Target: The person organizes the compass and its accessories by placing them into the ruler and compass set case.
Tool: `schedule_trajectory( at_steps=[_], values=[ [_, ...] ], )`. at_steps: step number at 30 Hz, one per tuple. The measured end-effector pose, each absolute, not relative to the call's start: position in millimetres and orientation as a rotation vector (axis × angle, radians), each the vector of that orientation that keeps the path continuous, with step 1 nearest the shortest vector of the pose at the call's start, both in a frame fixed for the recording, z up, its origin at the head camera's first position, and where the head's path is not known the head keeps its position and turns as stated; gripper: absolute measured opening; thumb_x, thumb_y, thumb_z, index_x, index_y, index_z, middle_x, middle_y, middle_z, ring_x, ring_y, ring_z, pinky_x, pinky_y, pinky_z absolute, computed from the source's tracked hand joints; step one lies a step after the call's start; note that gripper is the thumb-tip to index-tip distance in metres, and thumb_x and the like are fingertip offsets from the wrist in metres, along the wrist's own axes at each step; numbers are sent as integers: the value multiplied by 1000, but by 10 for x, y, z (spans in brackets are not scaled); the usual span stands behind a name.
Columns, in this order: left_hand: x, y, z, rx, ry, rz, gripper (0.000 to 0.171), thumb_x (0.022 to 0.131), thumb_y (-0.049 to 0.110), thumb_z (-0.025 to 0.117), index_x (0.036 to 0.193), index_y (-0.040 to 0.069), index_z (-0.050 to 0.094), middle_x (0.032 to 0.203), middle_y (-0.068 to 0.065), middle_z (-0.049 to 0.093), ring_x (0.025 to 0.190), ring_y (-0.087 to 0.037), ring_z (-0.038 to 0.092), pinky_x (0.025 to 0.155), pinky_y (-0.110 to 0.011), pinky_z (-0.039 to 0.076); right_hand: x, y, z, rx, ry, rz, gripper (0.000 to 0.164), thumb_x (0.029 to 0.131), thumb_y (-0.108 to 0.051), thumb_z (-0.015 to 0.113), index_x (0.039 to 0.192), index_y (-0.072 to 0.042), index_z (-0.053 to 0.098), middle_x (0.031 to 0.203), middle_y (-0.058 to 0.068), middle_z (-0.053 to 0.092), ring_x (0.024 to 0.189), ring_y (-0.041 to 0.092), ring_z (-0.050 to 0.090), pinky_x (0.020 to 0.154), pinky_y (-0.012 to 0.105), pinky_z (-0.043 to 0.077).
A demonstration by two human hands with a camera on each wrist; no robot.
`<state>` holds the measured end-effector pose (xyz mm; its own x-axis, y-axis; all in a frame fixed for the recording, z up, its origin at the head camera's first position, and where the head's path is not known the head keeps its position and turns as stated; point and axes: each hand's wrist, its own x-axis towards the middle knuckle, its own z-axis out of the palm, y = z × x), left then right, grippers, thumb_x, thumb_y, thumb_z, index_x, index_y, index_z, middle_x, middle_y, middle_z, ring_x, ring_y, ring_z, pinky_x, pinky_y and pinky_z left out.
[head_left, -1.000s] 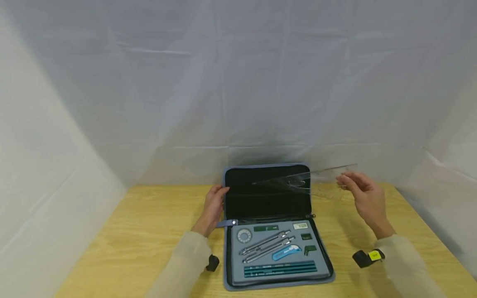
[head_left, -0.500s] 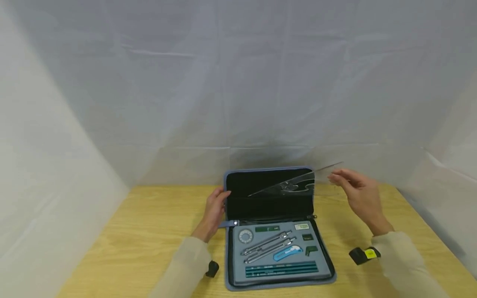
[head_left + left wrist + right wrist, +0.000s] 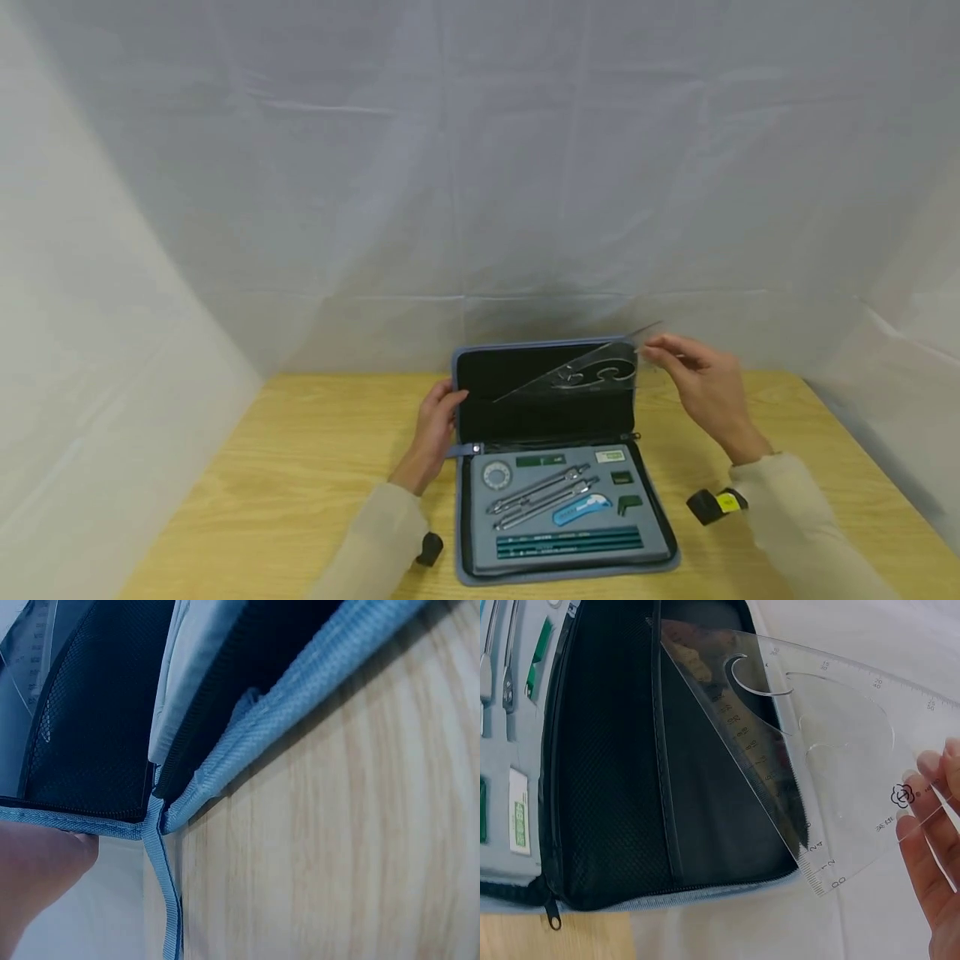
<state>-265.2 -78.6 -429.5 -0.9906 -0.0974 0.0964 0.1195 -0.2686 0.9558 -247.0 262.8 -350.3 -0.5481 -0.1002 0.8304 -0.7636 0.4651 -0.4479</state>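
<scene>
My left hand [image 3: 433, 423] grips the left edge of the raised lid [image 3: 517, 423] of a blue zip case [image 3: 570, 577], thumb on the inner side. My right hand [image 3: 705, 387] pinches a clear set square [image 3: 855, 825] by its right edge, fingers spread behind it. The set square slants across the lid's dark inside, its narrow tip low on the left. In the right wrist view that tip lies right at the top edge of a black mesh pocket [image 3: 607, 772]. Curved cut-outs and printed scales show on the plastic.
The case's grey tray [image 3: 660, 542] holds two metal compasses [image 3: 543, 500], a blue cutter [image 3: 581, 509], green pencils [image 3: 570, 542], an eraser [image 3: 610, 456], a round white dial [image 3: 497, 476] and small green pieces. A white cloth [image 3: 360, 208] hangs behind the wooden table [image 3: 300, 467].
My right hand has moved left and slightly down, carrying the set square further over the lid and tilting its tip lower. My left hand still holds the lid.
</scene>
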Motion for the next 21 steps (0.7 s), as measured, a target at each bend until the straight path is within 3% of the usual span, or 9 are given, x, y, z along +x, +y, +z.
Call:
schedule_trajectory(
  at_steps=[8,14,21],
  values=[
    [-2619,-796,-4290,-49,-1760,-2433,15,90,6,56,103,2,61,87,2,62,77,-12,58,72,-24,45,-2454,2465,-3394,783,-1969,1187,14,84,11,65,95,6,70,89,18,69,82,4,65,71,12,48],
    [-2581,-772,-4281,-46,-1727,-2454,13,88,5,56,100,3,62,88,1,63,77,-12,59,72,-25,48,-2429,2377,-3324,832,-1982,1248,16,80,16,65,93,8,70,88,20,68,78,7,65,65,13,47],
    [-2554,-731,-4278,-56,-1693,-2483,9,88,4,56,95,5,62,87,0,61,77,-12,59,72,-25,48,-2479,2385,-3436,851,-1991,1274,16,81,15,65,92,5,72,89,16,69,73,21,63,59,14,45]
  ],
)
